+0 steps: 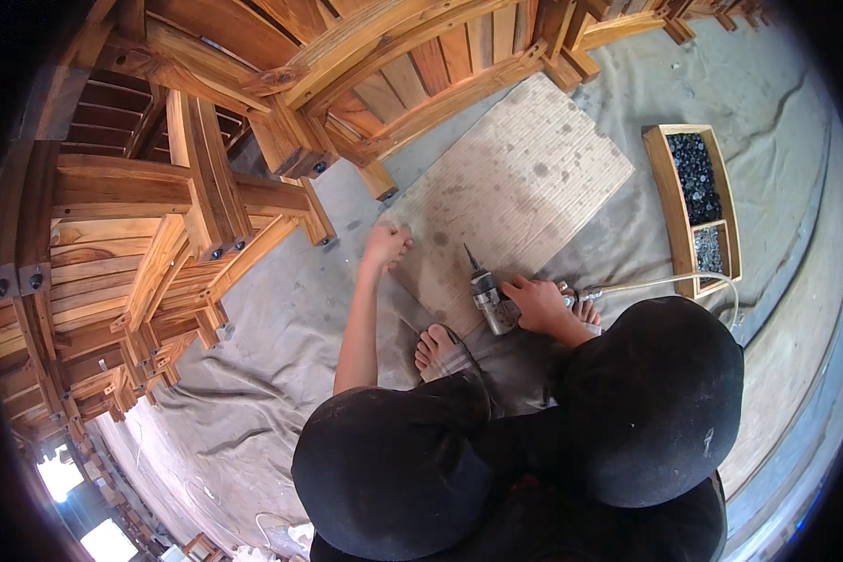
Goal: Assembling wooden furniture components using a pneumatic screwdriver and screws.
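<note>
My left hand [387, 246] is closed, fingers curled in, just above the near left edge of a flat cardboard sheet [520, 164]. Whatever lies inside those fingers, if anything, is hidden. In my right hand [537, 304] I grip an air screwdriver [487, 298], its thin bit pointing away over the cardboard. A pale air hose [670, 278] runs from its handle to the right. Beyond my left hand stand upturned slatted wooden furniture pieces [295, 155], with small dark pads on several leg ends.
To the right, a wooden box [672, 192] has two compartments: black round parts [693, 178] fill the larger, small silvery hardware [708, 251] the smaller. A wrinkled grey cloth [262, 351] covers the floor. My bare foot [435, 348] rests by the cardboard's near edge. More wooden furniture lines the left side.
</note>
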`<control>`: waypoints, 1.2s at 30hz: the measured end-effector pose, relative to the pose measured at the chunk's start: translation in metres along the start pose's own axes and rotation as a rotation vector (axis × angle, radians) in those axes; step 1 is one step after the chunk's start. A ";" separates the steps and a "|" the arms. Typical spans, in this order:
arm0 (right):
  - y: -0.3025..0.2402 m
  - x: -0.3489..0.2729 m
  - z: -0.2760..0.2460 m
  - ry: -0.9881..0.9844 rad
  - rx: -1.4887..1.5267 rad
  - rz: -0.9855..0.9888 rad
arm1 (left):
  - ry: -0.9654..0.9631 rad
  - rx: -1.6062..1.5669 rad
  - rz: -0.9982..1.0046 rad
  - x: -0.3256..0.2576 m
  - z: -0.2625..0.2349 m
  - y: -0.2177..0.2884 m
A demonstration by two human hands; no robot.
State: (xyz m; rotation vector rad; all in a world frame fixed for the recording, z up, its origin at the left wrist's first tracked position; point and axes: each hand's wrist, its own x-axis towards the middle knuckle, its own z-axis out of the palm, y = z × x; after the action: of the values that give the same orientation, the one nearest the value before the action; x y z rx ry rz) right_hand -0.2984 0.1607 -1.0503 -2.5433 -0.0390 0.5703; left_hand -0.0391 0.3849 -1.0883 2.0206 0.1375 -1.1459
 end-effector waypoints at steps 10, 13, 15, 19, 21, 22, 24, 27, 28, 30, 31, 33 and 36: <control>-0.013 -0.009 0.027 0.371 -0.129 -0.079 | -0.435 -0.701 -0.123 -0.078 -0.003 -0.026; -0.015 -0.003 0.014 0.194 0.032 -0.008 | -0.409 -0.761 -0.054 -0.098 0.003 -0.024; -0.019 -0.003 -0.009 0.201 0.115 -0.001 | -0.417 -0.821 0.027 -0.109 0.003 -0.012; -0.027 -0.001 -0.058 0.264 0.439 -0.042 | -0.462 -0.976 0.165 -0.120 0.008 0.016; -0.035 0.000 -0.098 0.283 0.537 -0.110 | -0.486 -0.994 0.203 -0.124 0.009 0.036; -0.043 -0.007 -0.122 0.294 0.623 -0.167 | -0.523 -1.025 0.236 -0.127 0.012 0.047; -0.071 -0.004 -0.166 0.277 0.720 -0.245 | -0.366 -0.973 0.263 -0.161 -0.007 0.087; -0.082 -0.008 -0.196 0.421 0.951 -0.524 | -0.197 -0.987 0.352 -0.183 0.003 0.150; -0.084 -0.013 -0.204 0.452 0.945 -0.535 | -0.131 -1.039 0.390 -0.191 0.007 0.170; -0.086 -0.018 -0.225 0.694 0.668 -0.622 | -0.161 -1.027 0.466 -0.208 0.008 0.214; -0.101 -0.014 -0.233 0.696 0.678 -0.675 | -0.111 -0.997 0.579 -0.224 -0.008 0.230; -0.114 -0.033 -0.256 0.794 0.498 -0.599 | -0.129 -0.987 0.703 -0.251 -0.007 0.257; -0.109 -0.034 -0.262 1.002 0.431 -0.696 | -0.147 -0.955 0.786 -0.284 0.000 0.291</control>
State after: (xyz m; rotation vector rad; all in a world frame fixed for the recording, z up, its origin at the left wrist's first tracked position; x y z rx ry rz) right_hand -0.2139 0.1209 -0.7799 -1.9361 -0.3688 -0.8642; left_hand -0.0763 0.2645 -0.7016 0.9681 -0.1571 -0.5306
